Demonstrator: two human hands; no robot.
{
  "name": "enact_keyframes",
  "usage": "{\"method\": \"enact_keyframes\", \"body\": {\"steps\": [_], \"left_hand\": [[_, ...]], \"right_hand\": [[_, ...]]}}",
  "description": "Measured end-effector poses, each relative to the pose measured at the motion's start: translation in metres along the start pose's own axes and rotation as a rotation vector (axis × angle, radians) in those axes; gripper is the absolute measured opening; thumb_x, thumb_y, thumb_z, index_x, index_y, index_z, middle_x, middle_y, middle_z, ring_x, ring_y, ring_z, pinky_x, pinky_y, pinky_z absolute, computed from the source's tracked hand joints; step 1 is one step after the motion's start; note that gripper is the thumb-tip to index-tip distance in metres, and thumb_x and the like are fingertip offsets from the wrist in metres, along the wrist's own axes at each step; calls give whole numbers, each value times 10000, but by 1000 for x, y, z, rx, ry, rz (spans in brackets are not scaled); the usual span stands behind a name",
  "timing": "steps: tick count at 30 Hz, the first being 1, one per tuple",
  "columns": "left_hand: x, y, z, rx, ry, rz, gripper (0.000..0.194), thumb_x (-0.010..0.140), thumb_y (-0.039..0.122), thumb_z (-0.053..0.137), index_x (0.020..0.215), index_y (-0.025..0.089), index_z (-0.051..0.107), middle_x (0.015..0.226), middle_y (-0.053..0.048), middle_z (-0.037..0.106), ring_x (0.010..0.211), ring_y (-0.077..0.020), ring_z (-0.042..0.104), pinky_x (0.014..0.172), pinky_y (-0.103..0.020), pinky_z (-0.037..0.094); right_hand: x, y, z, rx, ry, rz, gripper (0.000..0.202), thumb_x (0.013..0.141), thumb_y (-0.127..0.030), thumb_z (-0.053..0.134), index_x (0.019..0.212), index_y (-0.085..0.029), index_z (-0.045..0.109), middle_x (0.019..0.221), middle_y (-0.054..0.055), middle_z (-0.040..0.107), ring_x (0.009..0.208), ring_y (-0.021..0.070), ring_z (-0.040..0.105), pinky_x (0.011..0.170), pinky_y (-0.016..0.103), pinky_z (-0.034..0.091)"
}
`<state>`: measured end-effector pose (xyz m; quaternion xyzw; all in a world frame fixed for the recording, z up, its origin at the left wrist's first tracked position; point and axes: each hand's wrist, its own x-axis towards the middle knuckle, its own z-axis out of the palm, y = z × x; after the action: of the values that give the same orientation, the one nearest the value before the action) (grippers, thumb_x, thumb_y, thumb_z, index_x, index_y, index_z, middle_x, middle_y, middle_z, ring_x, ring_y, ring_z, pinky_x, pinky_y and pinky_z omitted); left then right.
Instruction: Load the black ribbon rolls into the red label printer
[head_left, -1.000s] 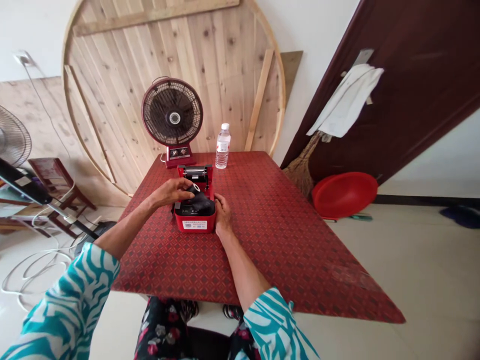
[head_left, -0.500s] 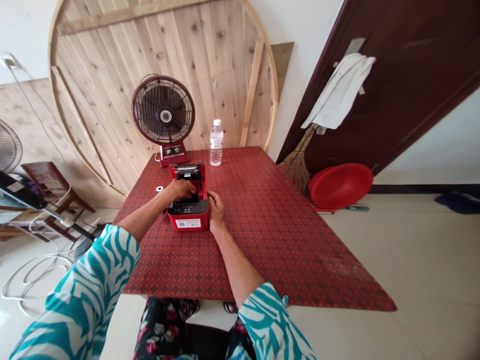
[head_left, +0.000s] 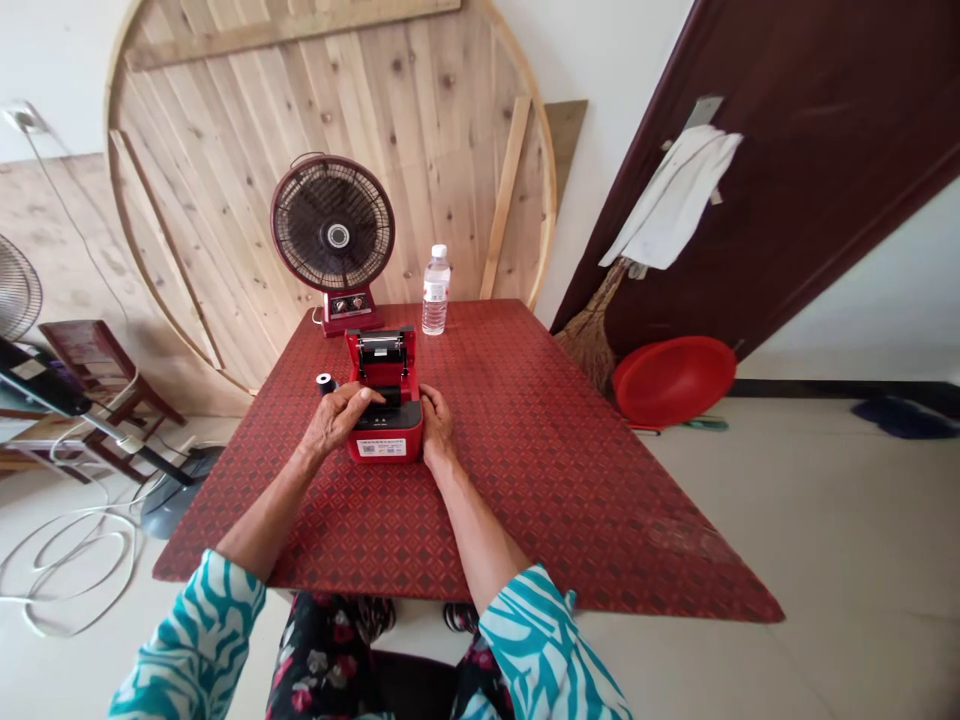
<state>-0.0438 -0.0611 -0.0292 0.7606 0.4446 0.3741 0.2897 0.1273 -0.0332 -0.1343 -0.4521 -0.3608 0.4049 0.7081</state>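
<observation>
A red and black printer-like device (head_left: 386, 443) stands on the patterned red table (head_left: 540, 480), its lid raised at the back with a roller on it. My left hand (head_left: 335, 418) rests at the device's left side, its index finger stretched over the black front part. Against the right side lies my right hand (head_left: 437, 425), its fingers wrapped round the casing. A small roll (head_left: 325, 383) with a white end and dark side stands left of the device, just beyond my left hand.
Behind the device are a red fan (head_left: 337, 235) and a water bottle (head_left: 435, 290). A wooden chair (head_left: 101, 375) and a second fan stand at the left. By the door on the right are a broom (head_left: 596, 325) and a red basin (head_left: 675, 380).
My left hand has drawn back out of the open device to its front left edge. My right hand stays at the right side. The view has shifted slightly.
</observation>
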Motion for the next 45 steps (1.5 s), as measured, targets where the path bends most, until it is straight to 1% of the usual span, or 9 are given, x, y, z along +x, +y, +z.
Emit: {"method": "enact_keyframes", "body": {"steps": [4,9,16,20,26,30,33,39,45], "left_hand": [[-3,-8,7,39,99,201,617,949,624,322,849,199,758,1038,-102,727,1060,-257,632,1016,-407,438],[-4,-21,5,215,140,380,569,968,570,309,905,238,766,1122,-95,695,1199,-268,548,1082,-467,359],[-12,-29,10,361,252,550,506,954,566,386,1001,241,771,1421,-114,532,1399,-318,326,1153,-545,249],[-14,-31,11,410,275,537,494,934,587,413,982,258,779,1512,-82,442,1449,-334,226,1176,-563,200],[-16,-31,11,427,288,588,540,935,614,378,933,256,781,1533,-63,414,1454,-337,219,1184,-558,187],[-16,-34,10,376,385,601,643,956,638,272,1080,212,737,1498,-126,445,1428,-337,289,1158,-554,251],[-15,-41,8,376,489,488,686,987,598,178,1140,178,698,1403,-152,529,1385,-307,365,1126,-527,315],[-16,-51,10,416,484,411,611,1024,488,197,1033,179,724,1289,-134,609,1302,-269,444,1096,-486,355],[-23,-53,11,364,428,370,606,1017,516,207,1086,193,715,1337,-131,572,1283,-259,453,1090,-471,356]], "right_hand": [[0,4,0,10,11,1,337,767,-419,550,1012,-241,699,1086,28,728,1050,208,629,983,390,465],[4,3,0,46,24,53,393,786,-483,547,1073,-241,666,1116,51,724,1038,220,649,930,399,499],[65,-46,22,28,-52,-66,466,832,-581,512,1159,-267,621,1256,51,667,1169,219,607,1008,430,450],[73,-66,33,18,-120,-129,468,860,-596,459,1135,-263,640,1149,35,710,1071,202,638,982,421,460],[29,-65,15,-29,-118,-284,478,911,-566,415,1178,-226,619,898,28,732,936,191,671,966,408,475],[8,-62,4,-123,-121,-337,462,938,-555,394,1195,-237,611,976,43,736,1021,201,657,1025,443,450],[0,-59,1,-248,-116,-424,445,954,-554,364,985,-249,687,1182,61,694,1158,211,605,1101,455,393],[-10,-50,-4,-308,-142,-576,486,985,-518,303,951,-240,700,1236,82,664,1121,192,631,1045,421,456],[-14,-49,-5,-287,-132,-520,486,984,-515,316,953,-223,702,1184,87,690,1148,205,619,1068,441,435]]}}
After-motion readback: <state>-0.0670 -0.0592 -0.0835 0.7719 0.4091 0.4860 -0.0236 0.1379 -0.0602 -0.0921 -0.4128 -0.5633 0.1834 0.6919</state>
